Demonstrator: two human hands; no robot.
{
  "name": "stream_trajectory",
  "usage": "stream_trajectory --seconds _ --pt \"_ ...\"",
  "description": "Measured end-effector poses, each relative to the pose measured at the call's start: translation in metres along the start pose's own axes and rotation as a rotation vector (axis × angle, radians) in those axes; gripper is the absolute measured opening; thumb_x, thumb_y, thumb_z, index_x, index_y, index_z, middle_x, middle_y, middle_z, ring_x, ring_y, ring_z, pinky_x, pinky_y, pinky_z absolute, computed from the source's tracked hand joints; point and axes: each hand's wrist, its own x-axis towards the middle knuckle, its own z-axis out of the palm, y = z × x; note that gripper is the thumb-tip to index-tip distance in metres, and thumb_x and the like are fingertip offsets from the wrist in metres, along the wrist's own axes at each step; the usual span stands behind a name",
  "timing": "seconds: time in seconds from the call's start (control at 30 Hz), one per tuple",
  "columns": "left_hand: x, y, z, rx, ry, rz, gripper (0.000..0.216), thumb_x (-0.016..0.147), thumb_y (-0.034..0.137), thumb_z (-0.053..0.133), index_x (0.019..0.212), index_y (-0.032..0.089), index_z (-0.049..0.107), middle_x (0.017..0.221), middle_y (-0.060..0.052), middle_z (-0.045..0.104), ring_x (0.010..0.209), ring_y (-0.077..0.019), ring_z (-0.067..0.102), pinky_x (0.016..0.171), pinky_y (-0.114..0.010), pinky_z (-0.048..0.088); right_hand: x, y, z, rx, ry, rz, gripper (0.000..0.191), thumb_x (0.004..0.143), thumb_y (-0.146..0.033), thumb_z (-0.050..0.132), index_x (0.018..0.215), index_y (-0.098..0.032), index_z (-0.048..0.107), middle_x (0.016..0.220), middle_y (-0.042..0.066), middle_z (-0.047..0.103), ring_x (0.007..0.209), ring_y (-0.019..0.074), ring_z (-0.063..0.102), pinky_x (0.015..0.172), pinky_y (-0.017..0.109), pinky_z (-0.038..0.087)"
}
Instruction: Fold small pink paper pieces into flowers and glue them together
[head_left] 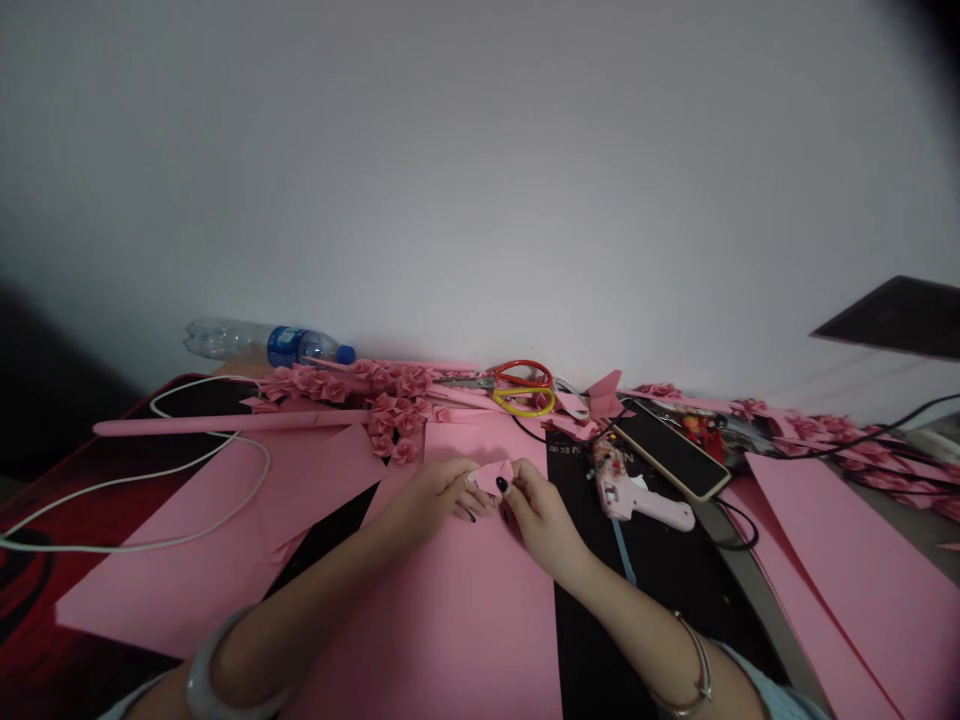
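Observation:
Between my two hands is a small folded piece of pink paper (493,478). My left hand (442,488) pinches its left side, and part of that hand's fingers show beneath it. The thumb and fingers of my right hand (534,505) close on its right edge. Both hands hover over a large pink paper sheet (457,600) that lies in front of me. Just beyond them sits a cluster of pink paper flowers (396,420). Scissors (517,388) with red and yellow handles rest behind the hands, near the wall.
A pink glue gun (637,495) lies at right beside a phone (671,450). A plastic bottle (262,342) lies along the wall. More pink sheets (847,560) are on the right, others (187,520) on the left under a white cable (112,548). A rolled paper stick (225,423) crosses the left.

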Motion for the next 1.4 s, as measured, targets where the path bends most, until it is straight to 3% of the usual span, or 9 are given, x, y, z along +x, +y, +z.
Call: stream_trajectory --seconds 0.23,0.5,0.63,0.87,1.17,1.4 --pt "-0.002 0.004 0.001 0.021 0.013 0.075 0.021 0.088 0.037 0.053 0.093 0.017 0.06 0.078 -0.005 0.072 0.074 -0.0191 0.071 0.073 -0.032 0.056 -0.001 -0.005 -0.001 0.042 -0.013 0.026 0.024 0.094 -0.031 0.045 0.072 -0.023 0.044 0.059 -0.004 0.051 0.052 0.0134 0.045 0.051 0.025 0.036" --pt "0.002 -0.005 -0.003 0.153 0.068 0.174 0.016 0.082 0.029 0.056 0.071 0.018 0.056 0.062 0.0 0.065 0.059 -0.0156 0.064 0.06 -0.027 0.051 -0.004 -0.012 -0.001 0.021 -0.038 0.011 0.028 0.093 -0.038 0.051 0.072 -0.023 0.044 0.06 -0.006 0.045 0.054 0.0122 0.041 0.051 0.024 0.033" --pt "0.001 -0.005 -0.003 0.219 0.08 0.177 0.017 0.08 0.029 0.056 0.067 0.018 0.056 0.06 0.0 0.064 0.058 -0.0148 0.063 0.06 -0.026 0.05 -0.005 -0.009 0.0 0.105 -0.008 0.029 0.026 0.096 -0.044 0.049 0.082 -0.022 0.045 0.063 -0.005 0.05 0.055 0.0125 0.044 0.053 0.024 0.036" --pt "0.001 -0.001 -0.003 0.218 0.043 0.162 0.02 0.08 0.032 0.059 0.066 0.017 0.056 0.06 0.0 0.063 0.058 -0.0142 0.061 0.06 -0.025 0.048 -0.007 -0.006 0.001 0.133 0.006 0.039 0.033 0.097 -0.05 0.046 0.079 -0.023 0.043 0.061 -0.005 0.051 0.052 0.0124 0.044 0.051 0.024 0.035" --pt "-0.001 0.005 -0.001 0.173 0.03 0.161 0.021 0.078 0.037 0.065 0.074 0.017 0.063 0.063 0.001 0.063 0.057 -0.0126 0.06 0.058 -0.023 0.048 -0.009 -0.001 0.0 0.157 -0.041 0.017 0.032 0.1 -0.048 0.04 0.08 -0.023 0.045 0.063 -0.005 0.048 0.049 0.0112 0.038 0.048 0.023 0.033" --pt "-0.004 0.004 -0.001 0.311 0.086 0.201 0.021 0.085 0.034 0.059 0.074 0.017 0.066 0.058 0.002 0.059 0.056 -0.0129 0.057 0.056 -0.022 0.044 -0.009 -0.006 -0.001 0.106 -0.037 -0.008 0.026 0.101 -0.038 0.041 0.084 -0.022 0.051 0.062 -0.006 0.047 0.049 0.0111 0.038 0.048 0.023 0.033"
